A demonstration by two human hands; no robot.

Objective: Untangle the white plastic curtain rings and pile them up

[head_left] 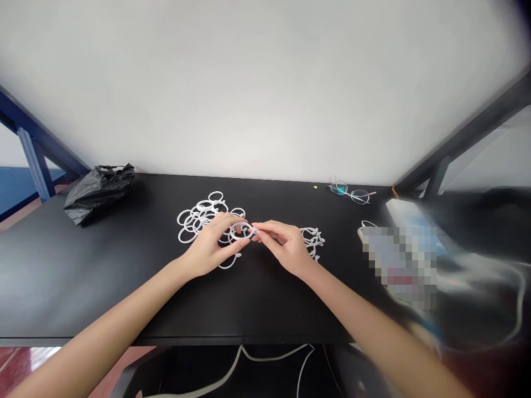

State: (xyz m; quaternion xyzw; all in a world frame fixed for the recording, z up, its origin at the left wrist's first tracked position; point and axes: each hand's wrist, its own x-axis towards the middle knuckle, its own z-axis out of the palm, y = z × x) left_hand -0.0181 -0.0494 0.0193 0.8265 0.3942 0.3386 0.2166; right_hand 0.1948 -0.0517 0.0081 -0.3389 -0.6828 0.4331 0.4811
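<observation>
Both hands meet over the black table around one white plastic ring (242, 223), which looks like a curtain ring with a small tab. My left hand (209, 243) is closed on the ring's left side, thumb below and fingers above. At the tab end, the thumb and fingertips of my right hand (286, 246) pinch the ring; the fingers partly cover the tab. A loose pile of similar white rings (193, 222) lies behind and left of my left hand. More white rings or small parts (314, 239) are gathered beyond my right hand, partly hidden by it.
A crumpled black plastic bag (99, 190) sits at the back left of the black table (157, 309). Eyeglasses (359, 196) lie at the back right. Farther right are a blurred-out phone-like object (398, 265) and a white box (409, 215). Pale cables (232, 370) hang under the front edge.
</observation>
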